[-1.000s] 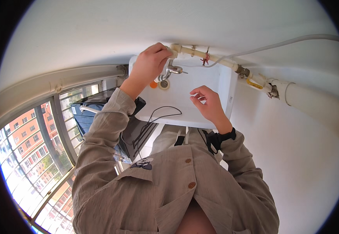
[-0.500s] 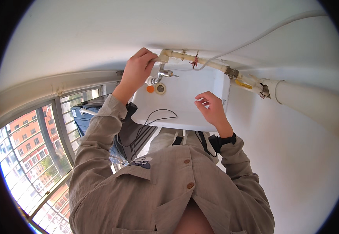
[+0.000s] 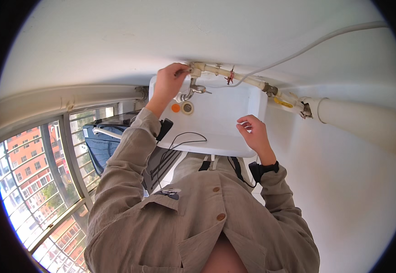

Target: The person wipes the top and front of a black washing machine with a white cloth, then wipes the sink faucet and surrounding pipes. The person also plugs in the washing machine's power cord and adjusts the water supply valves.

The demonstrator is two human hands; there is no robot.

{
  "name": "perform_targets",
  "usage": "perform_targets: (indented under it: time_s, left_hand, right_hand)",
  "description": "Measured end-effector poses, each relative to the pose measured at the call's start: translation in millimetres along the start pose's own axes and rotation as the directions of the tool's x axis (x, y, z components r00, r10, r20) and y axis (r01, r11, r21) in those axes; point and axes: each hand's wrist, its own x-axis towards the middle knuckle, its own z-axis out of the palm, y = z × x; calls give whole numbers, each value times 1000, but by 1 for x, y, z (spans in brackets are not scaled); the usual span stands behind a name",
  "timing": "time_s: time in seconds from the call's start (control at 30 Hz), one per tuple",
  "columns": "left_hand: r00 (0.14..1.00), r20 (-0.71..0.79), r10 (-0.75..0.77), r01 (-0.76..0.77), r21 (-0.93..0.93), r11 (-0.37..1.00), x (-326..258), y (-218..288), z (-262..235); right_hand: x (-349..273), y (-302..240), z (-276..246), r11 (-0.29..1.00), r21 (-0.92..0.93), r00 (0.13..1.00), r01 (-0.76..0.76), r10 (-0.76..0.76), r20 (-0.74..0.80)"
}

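Note:
My left hand [image 3: 170,84] reaches to the back wall and grips the handle of the metal tap [image 3: 194,89] above a white sink [image 3: 225,116]. The tap's spout hangs over the basin. Below it lie an orange plug [image 3: 175,108] and the round drain [image 3: 187,108]. My right hand [image 3: 252,133], with a black watch on its wrist, hovers over the sink's front right rim. Its fingers are loosely curled and hold nothing.
A beige pipe [image 3: 248,82] with a red tie and a yellow valve handle [image 3: 282,102] runs along the wall to a thick white pipe [image 3: 361,120]. A black cable [image 3: 184,136] and a dark device [image 3: 164,128] lie at the sink's left. A barred window [image 3: 38,182] is at left.
The view has tilted, so the sink sits higher in the picture. My left hand stays on the tap handle. My right hand has drawn back from the basin's middle toward the front rim.

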Motion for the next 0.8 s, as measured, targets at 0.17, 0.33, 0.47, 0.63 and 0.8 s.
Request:
perform_targets:
  time_s: [0.17, 0.33, 0.47, 0.63, 0.8]
  left_hand:
    - [973, 227, -31, -20, 216, 976, -13, 30, -15]
    - [924, 142, 356, -362, 19, 932, 2, 75, 10]
    - [880, 279, 385, -430, 118, 895, 25, 94, 61]
    - [876, 302, 376, -459, 278, 844, 18, 79, 66]
    - [890, 308, 337, -411, 216, 886, 15, 83, 71]
  right_hand:
    - [0, -2, 4, 1000, 19, 1000, 18, -18, -21]
    - [-1, 3, 5, 999, 27, 999, 17, -16, -33]
    - [-4, 8, 4, 1000, 16, 999, 4, -3, -51]
    - [-11, 16, 0, 1000, 25, 996, -2, 4, -91]
    - [-18, 26, -6, 999, 16, 993, -30, 32, -116]
